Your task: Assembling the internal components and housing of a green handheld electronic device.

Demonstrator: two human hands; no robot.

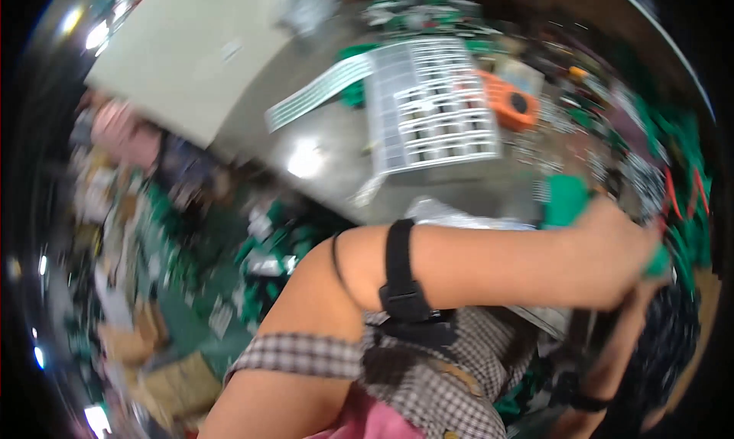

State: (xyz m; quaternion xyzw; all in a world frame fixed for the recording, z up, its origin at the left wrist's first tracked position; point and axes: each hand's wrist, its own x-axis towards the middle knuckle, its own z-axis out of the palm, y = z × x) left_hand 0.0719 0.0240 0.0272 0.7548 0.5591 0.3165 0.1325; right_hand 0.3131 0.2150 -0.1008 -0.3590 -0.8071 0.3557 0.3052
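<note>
My left arm reaches across to the right, and my left hand [608, 244] is closed on a flat green piece [566, 200] whose kind the blur hides. A bit of the same green shows at the far side of that hand. From the lower right comes my right forearm, with my right hand [644, 290] close against the left one. Its fingers are smeared and partly covered, so their grip cannot be made out. Beyond my left forearm a clear plastic bag [459, 215] lies on the shiny metal table [306, 191].
A white gridded tray [443, 106] sits on the table, with a white slotted strip [321, 91] beside it and an orange device [508, 101] to its right. Small metal and green parts are strewn at the right. A pale board [183, 53] covers the upper left; green scraps and boxes crowd the floor.
</note>
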